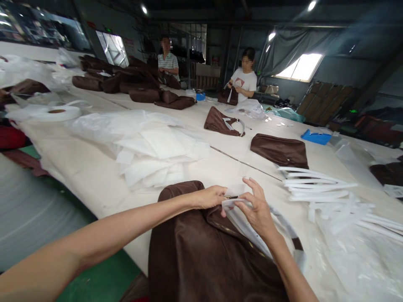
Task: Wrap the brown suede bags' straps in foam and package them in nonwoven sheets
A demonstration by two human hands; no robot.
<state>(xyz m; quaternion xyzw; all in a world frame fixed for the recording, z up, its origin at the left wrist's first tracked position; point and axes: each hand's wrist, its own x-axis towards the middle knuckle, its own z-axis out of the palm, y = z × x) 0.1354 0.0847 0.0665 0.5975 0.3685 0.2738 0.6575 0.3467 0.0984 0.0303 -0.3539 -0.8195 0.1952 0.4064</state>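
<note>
A brown handbag [201, 251] lies at the table's near edge, with a gold zipper along its opening. Its strap [296, 243] is mostly wrapped in white and curves round on the right. My left hand [212, 198] is closed on the strap's near end, next to a small metal fitting [232, 197]. Between the thumb and index finger of my right hand [256, 209] is a piece of thin white wrapping sheet [228, 204], around that fitting; its other fingers are raised.
White sheets [157, 147] are heaped to the left, beside a white roll [53, 112]. White foam strips [317, 184] and clear plastic bags [349, 256] lie to the right. Further back are brown handbags [278, 149], a blue tray [315, 136] and two people at the table.
</note>
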